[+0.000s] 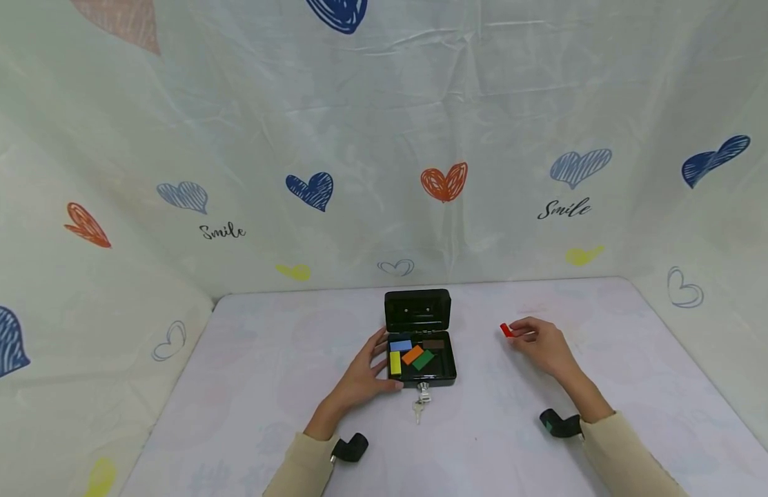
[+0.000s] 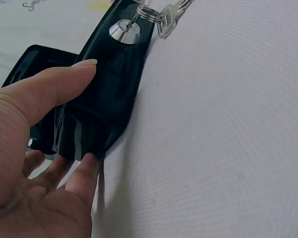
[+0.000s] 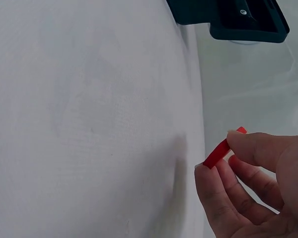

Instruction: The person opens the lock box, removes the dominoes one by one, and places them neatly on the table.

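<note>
A black cash box (image 1: 448,376) sits on the table with its lid (image 1: 417,310) raised. Inside lie a blue block (image 1: 400,345), a yellow block (image 1: 395,363), an orange block (image 1: 412,355), a green block (image 1: 424,359) and a brown block (image 1: 432,344). My left hand (image 1: 363,376) grips the box's left side, thumb at the front face and fingers along the side wall. Out to the right of the box, my right hand (image 1: 542,345) pinches a small red block (image 3: 219,151) between thumb and fingertip, held above the table.
From the lock (image 2: 124,31) at the box's front hangs a ring with keys (image 1: 417,411). A white cloth covers the table (image 1: 266,359). Behind it rises a pale curtain (image 1: 371,124) printed with hearts. Each wrist wears a black camera mount (image 1: 559,423).
</note>
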The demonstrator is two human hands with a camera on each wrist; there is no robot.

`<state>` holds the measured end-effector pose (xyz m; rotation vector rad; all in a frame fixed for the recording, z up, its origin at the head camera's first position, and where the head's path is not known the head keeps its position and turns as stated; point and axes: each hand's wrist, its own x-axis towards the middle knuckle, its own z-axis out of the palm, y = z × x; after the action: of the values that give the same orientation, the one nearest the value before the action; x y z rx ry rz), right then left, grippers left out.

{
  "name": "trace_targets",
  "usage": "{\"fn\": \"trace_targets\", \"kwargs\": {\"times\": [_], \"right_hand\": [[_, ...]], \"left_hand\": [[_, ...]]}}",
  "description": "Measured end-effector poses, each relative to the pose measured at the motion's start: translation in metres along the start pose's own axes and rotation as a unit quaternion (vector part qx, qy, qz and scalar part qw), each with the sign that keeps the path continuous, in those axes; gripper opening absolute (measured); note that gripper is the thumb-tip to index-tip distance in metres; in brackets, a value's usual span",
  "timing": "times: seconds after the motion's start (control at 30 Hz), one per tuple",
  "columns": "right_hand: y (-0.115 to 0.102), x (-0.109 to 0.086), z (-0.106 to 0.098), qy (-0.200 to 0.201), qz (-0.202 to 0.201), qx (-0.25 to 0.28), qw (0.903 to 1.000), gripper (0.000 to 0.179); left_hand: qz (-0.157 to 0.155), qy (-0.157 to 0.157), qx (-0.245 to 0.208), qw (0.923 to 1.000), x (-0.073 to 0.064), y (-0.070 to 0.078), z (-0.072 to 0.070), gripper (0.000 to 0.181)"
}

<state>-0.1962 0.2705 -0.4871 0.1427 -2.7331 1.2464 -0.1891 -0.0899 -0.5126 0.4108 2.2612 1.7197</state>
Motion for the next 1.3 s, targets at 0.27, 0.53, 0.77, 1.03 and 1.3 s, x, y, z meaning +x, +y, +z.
{"fn": "trace_targets", "kwargs": {"times": [0.27, 0.53, 0.77, 1.03, 1.3], "right_hand": [[0.009, 0.003, 0.0, 0.02, 0.018, -0.028, 0.9992, 0.024], [0.012, 0.005, -0.001, 0.027, 0.045, -0.029, 0.9982, 0.029], [0.012, 0.007, -0.001, 0.031, 0.058, -0.021, 0.9976, 0.027], [0.018, 0.009, 0.0, 0.046, 0.081, -0.036, 0.995, 0.028], [0.013, 0.01, 0.001, 0.059, 0.107, -0.047, 0.9914, 0.028]], "left_hand": [[-0.005, 0.006, 0.012, 0.9999, 0.003, -0.004, 0.0, 0.109], [-0.005, 0.009, 0.018, 0.9998, 0.003, -0.006, 0.001, 0.108], [0.005, 0.012, 0.017, 0.9998, 0.002, -0.007, 0.001, 0.108], [0.008, 0.009, 0.016, 0.9998, 0.003, -0.008, 0.001, 0.108], [0.011, 0.005, 0.015, 0.9998, 0.003, -0.009, 0.0, 0.109]]}}
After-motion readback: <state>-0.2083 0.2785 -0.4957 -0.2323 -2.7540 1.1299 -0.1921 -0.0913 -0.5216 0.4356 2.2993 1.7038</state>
